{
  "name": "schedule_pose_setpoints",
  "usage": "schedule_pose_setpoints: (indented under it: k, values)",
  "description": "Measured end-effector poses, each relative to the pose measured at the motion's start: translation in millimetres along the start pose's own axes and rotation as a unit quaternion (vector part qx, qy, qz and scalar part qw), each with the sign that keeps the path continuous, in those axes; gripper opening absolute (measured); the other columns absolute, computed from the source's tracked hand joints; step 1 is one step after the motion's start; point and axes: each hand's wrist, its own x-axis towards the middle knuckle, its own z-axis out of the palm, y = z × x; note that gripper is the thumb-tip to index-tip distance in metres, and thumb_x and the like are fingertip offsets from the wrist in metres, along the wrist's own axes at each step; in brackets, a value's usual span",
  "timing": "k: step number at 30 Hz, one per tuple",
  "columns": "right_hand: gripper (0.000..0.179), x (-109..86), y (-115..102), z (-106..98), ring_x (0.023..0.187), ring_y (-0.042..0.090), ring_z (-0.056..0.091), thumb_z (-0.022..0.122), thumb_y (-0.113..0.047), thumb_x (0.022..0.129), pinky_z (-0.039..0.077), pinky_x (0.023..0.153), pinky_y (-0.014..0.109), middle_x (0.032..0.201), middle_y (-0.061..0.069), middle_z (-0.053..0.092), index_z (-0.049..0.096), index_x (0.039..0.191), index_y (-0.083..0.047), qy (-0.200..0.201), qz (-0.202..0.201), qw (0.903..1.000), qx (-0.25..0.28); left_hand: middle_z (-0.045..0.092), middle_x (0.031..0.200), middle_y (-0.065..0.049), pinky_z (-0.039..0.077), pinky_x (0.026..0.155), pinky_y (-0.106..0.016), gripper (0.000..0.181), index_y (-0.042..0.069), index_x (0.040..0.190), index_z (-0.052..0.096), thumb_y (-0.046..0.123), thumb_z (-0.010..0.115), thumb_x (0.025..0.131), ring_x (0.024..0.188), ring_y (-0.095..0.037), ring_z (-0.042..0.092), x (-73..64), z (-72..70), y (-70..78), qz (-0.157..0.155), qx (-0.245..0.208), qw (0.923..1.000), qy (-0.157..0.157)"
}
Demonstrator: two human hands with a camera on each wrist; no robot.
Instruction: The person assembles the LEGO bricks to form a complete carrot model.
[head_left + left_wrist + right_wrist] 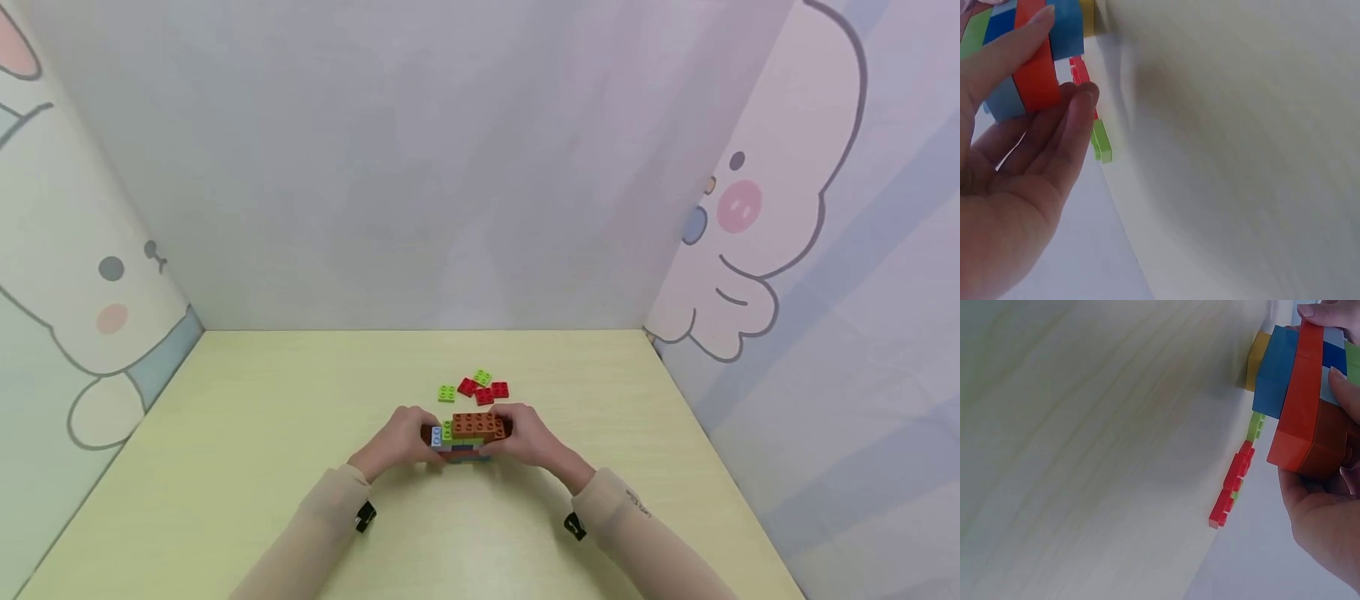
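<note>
A layered block of toy building bricks [468, 427] is held between both hands near the middle of the table. Brown bricks [478, 423] form its top, beside a lime brick [447, 431] and a light blue brick [437, 437]. Lower down, the right wrist view shows an orange-red layer [1297, 403], a blue brick [1277, 372] and a yellow brick [1257, 361] nearest the table. My left hand [402, 437] grips the left end, thumb on the near side. On the right end, my right hand [527, 435] grips likewise. Whether the yellow brick touches the table, I cannot tell.
Just beyond the block, loose red bricks [484, 397] and lime bricks [447, 393] lie on the pale table [285, 400]. A grey wall [420, 183] rises along the far edge, with cartoon-printed panels on both sides.
</note>
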Motion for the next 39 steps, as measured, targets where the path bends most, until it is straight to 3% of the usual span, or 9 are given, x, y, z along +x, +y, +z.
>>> schedule_pose_setpoints:
  k: [10, 15, 20, 29, 33, 39]
  values:
    - [0.033, -0.2, 2.0, 1.6, 0.084, 0.014, 0.054, 0.085, -0.024, 0.073, 0.047, 0.071, 0.030, 0.093, -0.008, 0.060, 0.066, 0.099, -0.017, 0.002, 0.010, 0.9999, -0.001, 0.062, 0.079, 0.007, 0.048, 0.066, -0.030, 0.041, 0.009, 0.094, 0.073, 0.020, 0.092, 0.060, 0.072, -0.012, 0.056, -0.7, -14.4, -2.0, 0.010, 0.015, 0.9998, -0.009]
    - [0.033, -0.5, 1.5, 2.1, 0.084, 0.014, 0.054, 0.085, -0.025, 0.073, 0.047, 0.071, 0.030, 0.094, -0.009, 0.060, 0.066, 0.099, -0.017, 0.001, 0.013, 0.9999, -0.004, 0.064, 0.082, 0.002, 0.049, 0.068, -0.030, 0.042, 0.007, 0.094, 0.072, 0.020, 0.092, 0.059, 0.074, -0.013, 0.057, 0.1, -17.5, -6.0, 0.015, 0.027, 0.9995, 0.001]
    - [0.032, -0.8, 0.8, 2.4, 0.084, 0.014, 0.054, 0.085, -0.025, 0.073, 0.047, 0.071, 0.030, 0.093, -0.008, 0.060, 0.065, 0.097, -0.017, 0.001, 0.010, 0.9999, -0.004, 0.064, 0.086, -0.003, 0.048, 0.070, -0.032, 0.043, 0.003, 0.098, 0.072, 0.014, 0.091, 0.061, 0.078, -0.017, 0.057, 6.0, -21.7, -5.7, -0.007, 0.039, 0.9988, 0.029]
    - [0.034, -1.1, -1.3, 3.6, 0.085, 0.013, 0.055, 0.085, -0.026, 0.073, 0.048, 0.073, 0.030, 0.094, -0.009, 0.060, 0.067, 0.101, -0.017, -0.001, 0.017, 0.9999, 0.000, 0.067, 0.105, -0.013, 0.050, 0.080, -0.040, 0.043, 0.000, 0.109, 0.069, 0.020, 0.084, 0.074, 0.093, -0.025, 0.060, 28.9, -15.1, -6.2, -0.024, 0.021, 0.9925, 0.118]
    - [0.032, -1.4, -2.0, 4.7, 0.084, 0.013, 0.055, 0.084, -0.027, 0.074, 0.047, 0.073, 0.030, 0.094, -0.009, 0.060, 0.066, 0.098, -0.018, -0.001, 0.016, 0.9999, -0.004, 0.065, 0.111, -0.013, 0.048, 0.085, -0.043, 0.047, 0.000, 0.113, 0.068, 0.025, 0.082, 0.076, 0.102, -0.030, 0.059, 45.6, -7.4, -4.5, -0.030, 0.018, 0.9917, 0.124]
    - [0.031, -1.5, -3.4, 2.5, 0.083, 0.013, 0.056, 0.085, -0.025, 0.073, 0.048, 0.072, 0.030, 0.092, -0.009, 0.061, 0.066, 0.097, -0.018, 0.003, 0.016, 0.9999, -0.005, 0.062, 0.120, -0.010, 0.041, 0.095, -0.045, 0.055, 0.002, 0.121, 0.065, 0.029, 0.082, 0.076, 0.115, -0.030, 0.052, 75.5, -1.6, 3.6, -0.043, 0.054, 0.9926, 0.100]
